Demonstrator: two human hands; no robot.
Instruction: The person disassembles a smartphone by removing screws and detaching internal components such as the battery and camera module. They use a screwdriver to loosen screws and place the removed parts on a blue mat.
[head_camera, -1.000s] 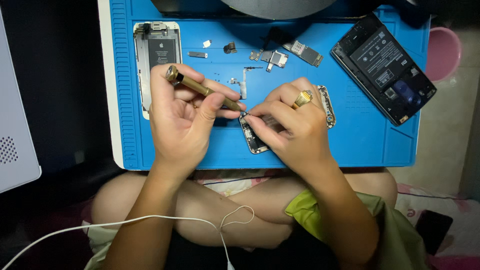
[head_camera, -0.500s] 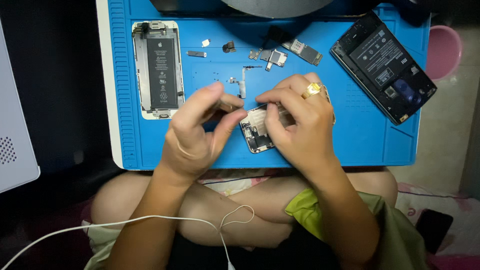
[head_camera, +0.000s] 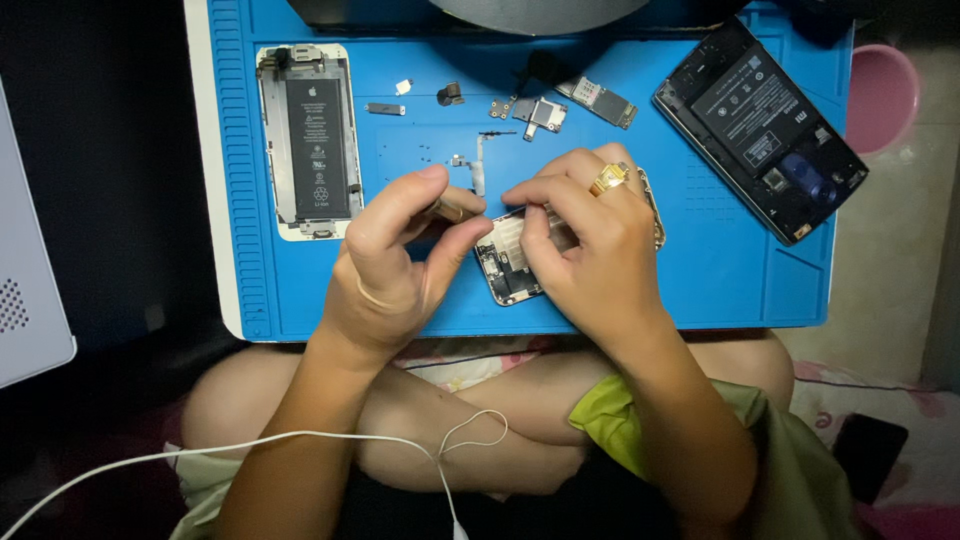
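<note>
On the blue work mat (head_camera: 720, 270) lies a small opened phone body (head_camera: 505, 265), mostly covered by my hands. My right hand (head_camera: 590, 255), wearing a gold ring, presses down on it with the fingertips on its inner parts. My left hand (head_camera: 400, 260) is curled around a brass-coloured screwdriver (head_camera: 450, 210); only a short piece shows between thumb and fingers, and its tip points toward the phone body. The tip itself is hidden.
An opened white phone with a black battery (head_camera: 308, 140) lies at the mat's left. A dark opened phone (head_camera: 760, 125) lies at the right. Small metal parts (head_camera: 540, 112) and screws are scattered along the top. A pink bowl (head_camera: 885, 95) and a white cable (head_camera: 250, 445) are nearby.
My left hand turned the screwdriver from lying across the fingers to upright inside the fist and moved off the white phone. My right hand shifted slightly up on the phone body.
</note>
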